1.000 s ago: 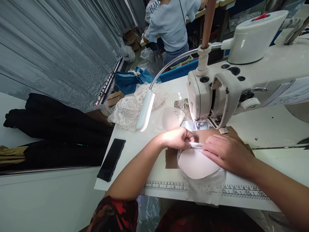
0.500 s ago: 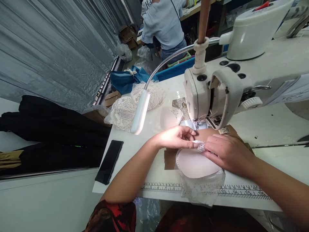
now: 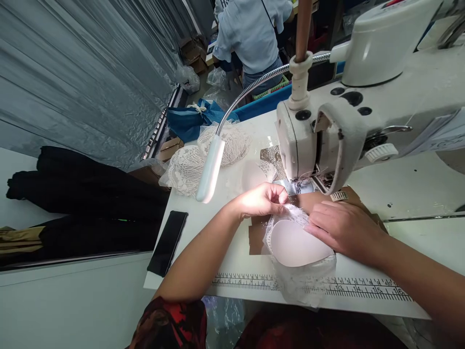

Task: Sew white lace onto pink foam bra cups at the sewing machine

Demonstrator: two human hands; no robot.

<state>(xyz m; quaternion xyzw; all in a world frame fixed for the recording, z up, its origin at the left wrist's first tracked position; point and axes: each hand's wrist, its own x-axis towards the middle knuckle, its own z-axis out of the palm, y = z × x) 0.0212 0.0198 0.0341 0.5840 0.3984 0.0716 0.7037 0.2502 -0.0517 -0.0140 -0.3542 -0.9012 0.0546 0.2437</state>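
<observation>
A pale bra cup (image 3: 300, 245) edged with white lace (image 3: 296, 213) lies in front of the sewing machine (image 3: 308, 140), partly over brown card. My left hand (image 3: 263, 199) pinches the far left edge of the lace between thumb and fingers. At the cup's right side, my right hand (image 3: 336, 225) has its fingers closed on the lace edge; its fingertips are partly hidden. Sheer fabric (image 3: 301, 283) hangs from the cup over the table's front edge. Behind my left hand, another pale cup with lace (image 3: 254, 174) rests near the needle area.
White lace pieces (image 3: 189, 167) lie at the back left beneath a bendy lamp (image 3: 211, 169). A black phone (image 3: 167, 242) rests near the left edge. A printed ruler (image 3: 370, 290) runs along the front. Beyond the table sits another person (image 3: 250, 36).
My left hand has moved slightly left and away from my right hand, drawing the lace edge out between them. More lace shows above the cup.
</observation>
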